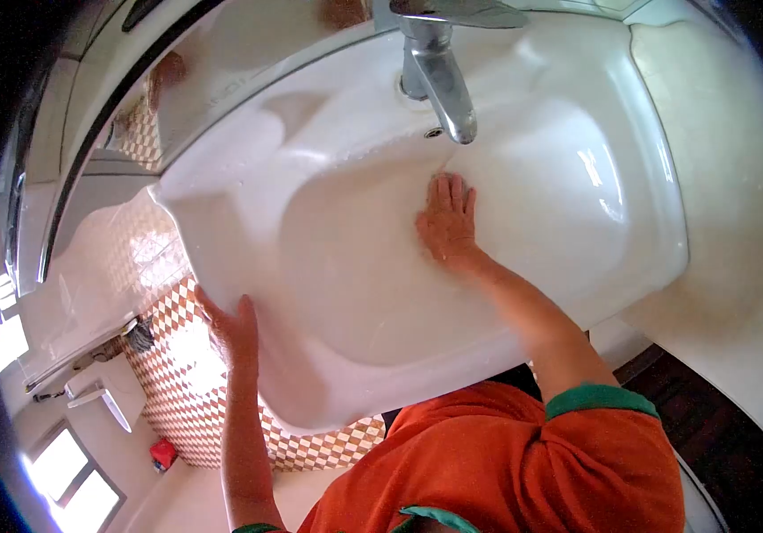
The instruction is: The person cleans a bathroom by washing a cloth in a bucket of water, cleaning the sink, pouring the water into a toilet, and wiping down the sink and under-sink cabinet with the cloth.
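Observation:
A white washbasin [355,391] fills the middle of the view. My right hand [449,222] presses down on the basin floor below the tap, its fingers close together and slightly bent. A thin brownish edge shows around the fingers, but what lies under them is hidden. At the left side of the basin, my left hand [232,330] grips the rim, with the thumb on the near side and the fingers over the outer edge. The chrome tap [439,84] stands at the back, its spout hanging above the drain area.
A mirror [123,115] runs along the back wall at upper left. A pale counter or ledge [728,178] adjoins the right side. Below lies a brown-and-white patterned floor [181,391], with a small red object [163,454] and a window [70,471] beyond.

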Tool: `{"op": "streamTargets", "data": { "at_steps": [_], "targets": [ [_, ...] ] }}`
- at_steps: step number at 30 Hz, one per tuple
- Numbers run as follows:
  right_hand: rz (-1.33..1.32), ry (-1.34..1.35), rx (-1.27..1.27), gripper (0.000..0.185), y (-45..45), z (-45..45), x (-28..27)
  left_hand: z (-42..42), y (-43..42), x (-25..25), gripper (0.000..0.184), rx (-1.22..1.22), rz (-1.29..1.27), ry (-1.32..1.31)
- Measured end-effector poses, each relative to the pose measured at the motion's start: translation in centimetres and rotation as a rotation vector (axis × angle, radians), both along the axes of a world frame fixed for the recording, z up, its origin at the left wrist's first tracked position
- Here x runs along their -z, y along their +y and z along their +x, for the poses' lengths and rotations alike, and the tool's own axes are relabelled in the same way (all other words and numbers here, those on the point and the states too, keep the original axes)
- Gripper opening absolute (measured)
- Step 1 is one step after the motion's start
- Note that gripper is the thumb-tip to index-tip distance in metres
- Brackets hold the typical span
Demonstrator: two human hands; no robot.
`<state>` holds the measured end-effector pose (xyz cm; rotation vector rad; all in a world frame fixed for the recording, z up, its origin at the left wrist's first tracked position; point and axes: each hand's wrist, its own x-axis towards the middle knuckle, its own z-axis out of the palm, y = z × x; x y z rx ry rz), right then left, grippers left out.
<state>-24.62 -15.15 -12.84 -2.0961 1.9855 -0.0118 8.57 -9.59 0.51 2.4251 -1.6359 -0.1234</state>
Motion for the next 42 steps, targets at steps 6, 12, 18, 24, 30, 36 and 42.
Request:
{"op": "streamTargets", "data": {
  "at_steps": [6,12,18,24,30,36,42],
  "targets": [
    [0.229,-0.103,-0.113,0.063,4.2,1.0,-2.4,0.5,0.1,0.4,0.074,0.007,0.006,-0.017],
    [0.594,-0.08,-0.569,0.068,3.7,-8.9,-2.0,0.4,-0.1,0.3,0.073,0.039,-0.009,-0.058],
    [0.144,0.24,0.061,0.062,-1.0,-11.2,-1.4,1.0,0.3,0.7,0.074,0.049,-0.029,0.013],
    [0.113,-0.313,0.177,0.065,4.1,4.7,1.1,1.9,0.2,2.1,0.072,0.094,-0.062,0.009],
    [0.653,-0.494,-0.747,0.053,9.1,-0.4,-6.8,1.6,0.0,1.7,0.07,0.117,-0.073,0.027],
    [0.52,0.086,-0.616,0.056,3.3,-16.5,-5.4,0.5,-0.2,0.4,0.067,0.042,-0.046,0.082],
    [0.153,0.03,-0.028,0.065,2.1,-6.4,0.4,0.0,-0.1,0.3,0.069,-0.001,-0.024,0.033]
  ]
}}
